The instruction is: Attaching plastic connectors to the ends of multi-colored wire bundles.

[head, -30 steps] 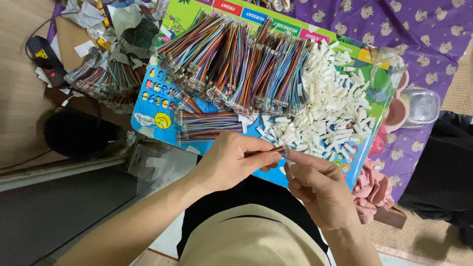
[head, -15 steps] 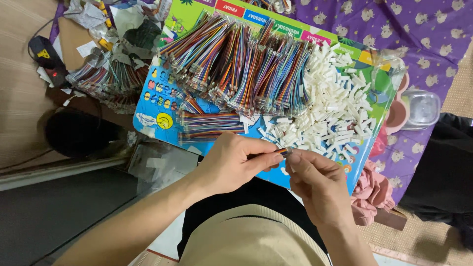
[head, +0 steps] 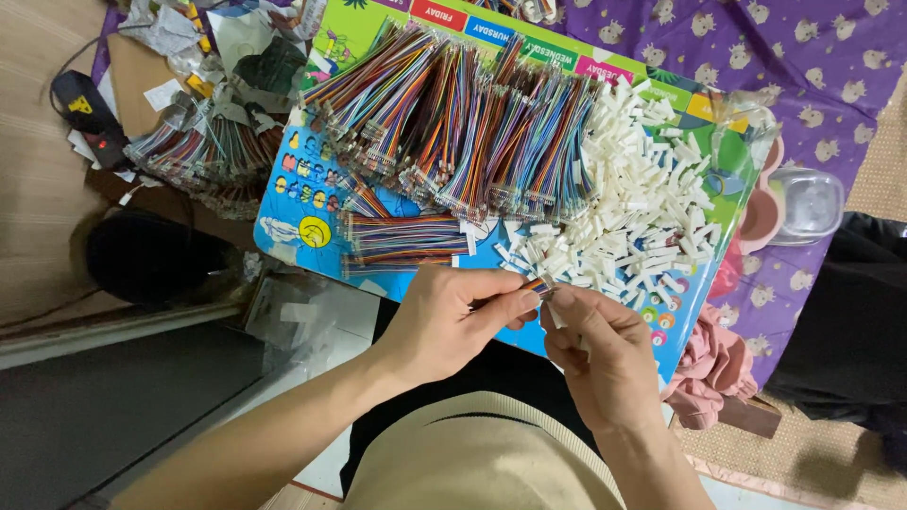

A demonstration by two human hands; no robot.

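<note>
Pinching a thin bundle of coloured wires between thumb and forefinger, the left hand holds its tip against the right hand, whose fingers are pressed together around a small white connector housing, mostly hidden. Compared with a second ago, the hands have barely shifted; they stay joined at the same spot over the near edge of the board, so the wire end seems still to be going into the housing rather than finished.

Behind the hands lies a bright blue children's board with cartoon pictures and a row of coloured label tabs along its far edge: red, blue, green, pink. On it lie fanned bundles of multicoloured wire sets, a smaller bundle lying flat, and a heap of white housings. A clear plastic tub sits to the right on a purple patterned cloth; more wire bundles and torn paper scraps lie at left.
</note>
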